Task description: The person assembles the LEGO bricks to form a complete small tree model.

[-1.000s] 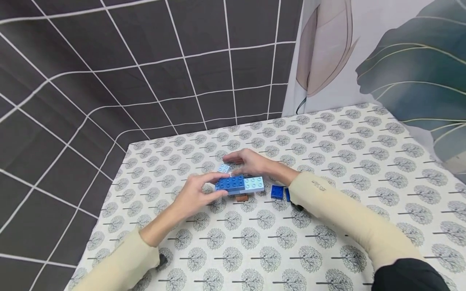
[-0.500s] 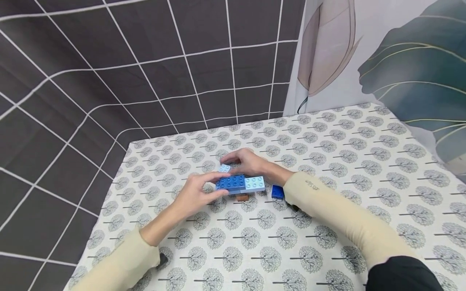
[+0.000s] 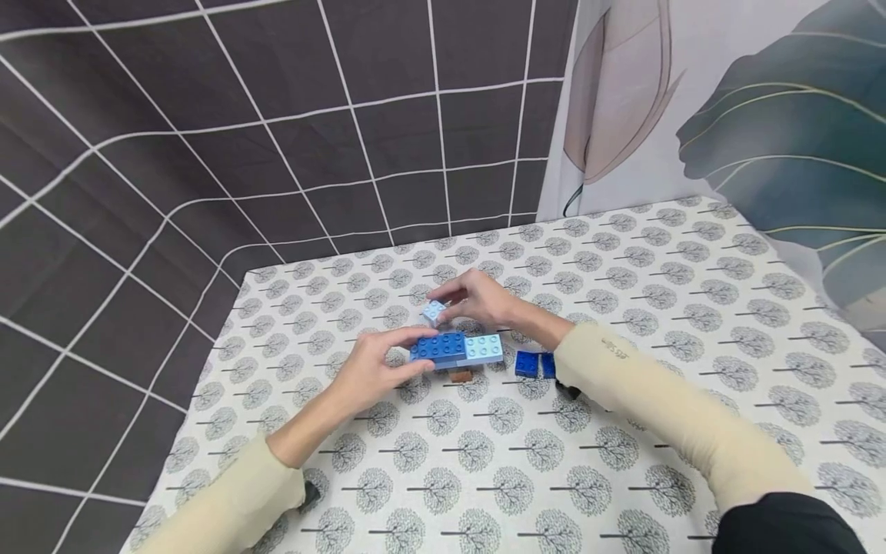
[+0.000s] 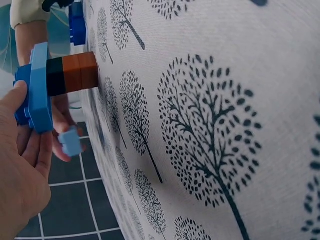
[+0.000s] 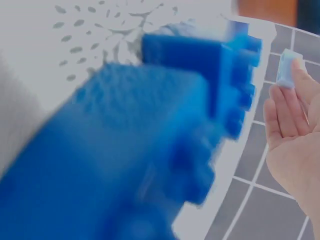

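My left hand (image 3: 367, 373) grips the left end of a toy building-brick structure from the near and far sides. On its top, a mid-blue brick (image 3: 443, 348) sits left of a pale blue brick (image 3: 484, 348). The left wrist view shows a short column underneath, with a dark brick (image 4: 56, 76) above orange-brown bricks (image 4: 82, 72) that reach down to the cloth. Behind the structure, my right hand (image 3: 482, 300) pinches a small light blue brick (image 3: 434, 311) between thumb and fingers, apart from the rest. The right wrist view shows this light blue brick (image 5: 287, 69) at the fingertips.
Two dark blue bricks stand right of the structure: one brick (image 3: 527, 365) in full view, the other brick (image 3: 548, 365) partly behind the right sleeve (image 3: 609, 377). A tree-patterned cloth (image 3: 443, 485) covers the table. Dark gridded fabric (image 3: 388, 146) hangs behind.
My right hand has drawn the small light blue brick slightly farther back and to the right, turning it. The second dark blue brick shows again beside the sleeve. The left hand stays put.
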The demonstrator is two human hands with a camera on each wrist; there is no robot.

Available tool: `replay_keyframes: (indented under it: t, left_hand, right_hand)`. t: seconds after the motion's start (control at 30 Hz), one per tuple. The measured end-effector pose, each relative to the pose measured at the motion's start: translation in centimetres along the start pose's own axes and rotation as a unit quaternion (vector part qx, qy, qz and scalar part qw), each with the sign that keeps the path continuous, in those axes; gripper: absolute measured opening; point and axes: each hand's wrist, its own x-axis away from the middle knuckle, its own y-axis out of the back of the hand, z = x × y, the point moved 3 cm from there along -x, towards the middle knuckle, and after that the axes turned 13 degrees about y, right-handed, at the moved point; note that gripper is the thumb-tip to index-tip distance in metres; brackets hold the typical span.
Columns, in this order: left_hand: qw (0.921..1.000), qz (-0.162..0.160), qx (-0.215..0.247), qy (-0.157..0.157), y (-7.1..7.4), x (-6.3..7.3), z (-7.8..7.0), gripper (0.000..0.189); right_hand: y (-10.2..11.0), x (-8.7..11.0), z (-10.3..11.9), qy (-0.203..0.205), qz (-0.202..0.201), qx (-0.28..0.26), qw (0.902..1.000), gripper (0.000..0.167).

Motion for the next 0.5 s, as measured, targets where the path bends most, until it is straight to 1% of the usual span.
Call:
replay_keyframes:
  t: [0.13,0.27,0.37,0.5]
  left_hand:
    - [0.9999,0.005,0.007,0.008,0.0,0.0,-0.2,0.047]
    - [0.9998,0.011,0.009,0.014,-0.2,0.0,-0.3,0.047]
    - [0.9998,0.011,0.003,0.016,-0.3,-0.1,-0.3,0.047]
    - [0.9998,0.007,-0.006,0.019,-0.4,-0.3,-0.5,0.047]
  right_hand:
    - [1.5,0.8,1.2,0.010,-0.016,0.019,0.9996,0.047]
    - [2.7,2.1,2.5,0.032,-0.027,0.038,0.9984,0.047]
    - [3.5,3.4,3.6,0.044,-0.034,0.038,0.9978,0.046]
    - [4.2,5.2,4.9,0.048,-0.041,0.032,0.9975,0.042]
